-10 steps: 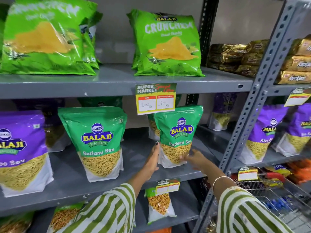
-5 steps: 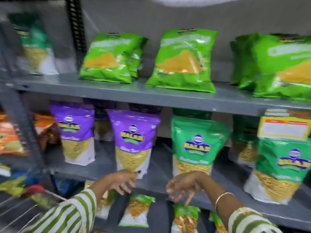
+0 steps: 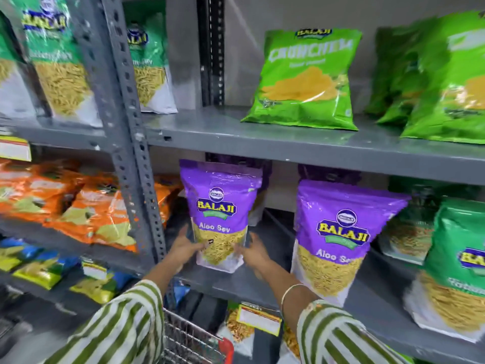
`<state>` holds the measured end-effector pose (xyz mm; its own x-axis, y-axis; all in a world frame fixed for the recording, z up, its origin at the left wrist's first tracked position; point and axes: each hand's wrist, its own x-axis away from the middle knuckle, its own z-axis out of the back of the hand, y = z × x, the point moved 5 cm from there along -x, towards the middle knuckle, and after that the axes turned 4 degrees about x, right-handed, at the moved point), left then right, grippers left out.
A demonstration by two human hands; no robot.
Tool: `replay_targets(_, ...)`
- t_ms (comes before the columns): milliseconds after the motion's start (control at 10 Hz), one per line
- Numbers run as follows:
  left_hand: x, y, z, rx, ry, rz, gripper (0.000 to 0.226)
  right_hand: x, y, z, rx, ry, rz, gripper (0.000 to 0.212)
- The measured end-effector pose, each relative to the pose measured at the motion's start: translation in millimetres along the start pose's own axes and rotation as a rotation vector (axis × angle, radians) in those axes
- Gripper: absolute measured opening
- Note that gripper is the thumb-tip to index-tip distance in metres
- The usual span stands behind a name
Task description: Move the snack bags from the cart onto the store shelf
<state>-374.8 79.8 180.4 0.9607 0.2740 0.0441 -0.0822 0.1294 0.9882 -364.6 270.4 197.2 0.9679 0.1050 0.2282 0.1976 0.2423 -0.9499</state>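
Note:
A purple Aloo Sev bag [image 3: 220,206] stands upright on the grey middle shelf [image 3: 262,287], close to the left upright post. My left hand [image 3: 185,246] clasps its lower left side, thumb lying across the front. Against the bag's lower right edge rests my right hand [image 3: 253,252], fingers spread along it. A second purple Aloo Sev bag [image 3: 338,232] stands to the right, untouched. The wire cart [image 3: 189,340] with a red corner shows at the bottom, between my striped sleeves; its contents are hidden.
The perforated grey post [image 3: 131,158] divides two shelf bays. Orange bags [image 3: 86,211] fill the left bay, with green Ratlami Sev bags [image 3: 462,261] at right. Light green Crunchem bags [image 3: 307,80] sit on the upper shelf [image 3: 262,137]. Yellow price tags [image 3: 258,319] hang on the shelf edges.
My view swung left along the shelves from the green bags. Both hands left the green Ratlami Sev bag, crossed open through the air, and now close around the leftmost purple bag.

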Motion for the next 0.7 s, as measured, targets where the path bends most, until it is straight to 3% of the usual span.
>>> replay_targets(200,-4.8,-2.8,-14.0,0.086,-0.06,0.069,0.054,-20.3,-2.4,-3.9,0.053,0.166,0.058,0.049)
replay_targets(500,-3.0,-1.5,-16.8,0.109,-0.054,0.043,0.056,-23.4,0.9,0.5,0.14,0.246,0.003,0.051)
replay_targets(600,2.9,6.1,-18.6,0.069,-0.075,0.021,0.071,-15.4,-7.6,2.2,0.169,0.214,0.006,0.062)
replay_targets(700,15.9,19.8,-13.4,-0.072,0.087,-0.06,0.086,0.8,-22.8,10.9,0.219,0.283,0.084,0.071)
